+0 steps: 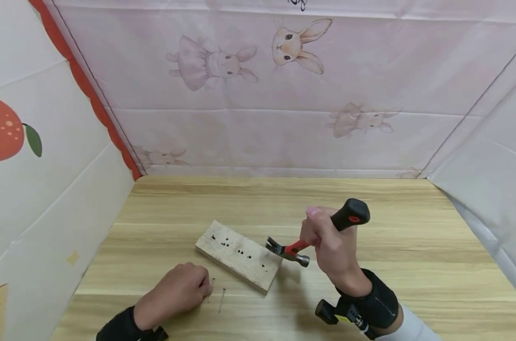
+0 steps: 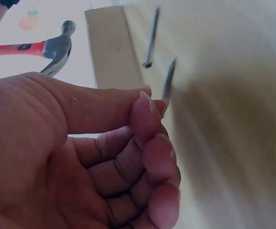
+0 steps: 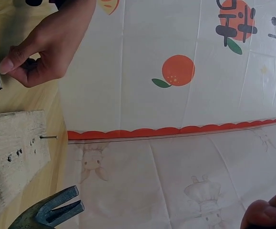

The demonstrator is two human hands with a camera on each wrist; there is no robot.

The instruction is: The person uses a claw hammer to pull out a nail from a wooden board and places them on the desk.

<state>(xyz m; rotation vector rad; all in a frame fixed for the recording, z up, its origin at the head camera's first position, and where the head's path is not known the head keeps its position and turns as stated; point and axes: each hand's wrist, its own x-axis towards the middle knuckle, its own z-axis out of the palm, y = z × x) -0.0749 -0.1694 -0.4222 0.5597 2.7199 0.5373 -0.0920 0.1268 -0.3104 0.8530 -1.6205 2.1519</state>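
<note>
Black wrist straps [image 1: 370, 298] sat nearest, presumably there to carry the wrist cams. Just past them, the left hand [image 1: 174, 289] was down by the tabletop [image 1: 411, 237], fingers curled and tips right at one loose nail [image 2: 168, 82]; honestly couldn't tell if it was pinched or just touched. A second nail [image 1: 221, 300] lay beside it at a similar angle, so my guess is they were put there for easy reach.

Over on the other side, the right hand [image 1: 336, 251] was wrapped around the hammer [image 1: 297, 246] partway along the handle, butt end poking out. Choking up like that probably made it easier to steady. Its head hung over the board's right end, claw pointing left, seemingly clear of the other hand.

The board [image 1: 236, 263] lay skewed between both hands, likely so either could get at it, dark spots in a rough row, plus a standing nail [image 3: 48, 137] near its far-left end. Behind everything, pink rabbit-print cloth [image 1: 262, 137], maybe just a screen.
</note>
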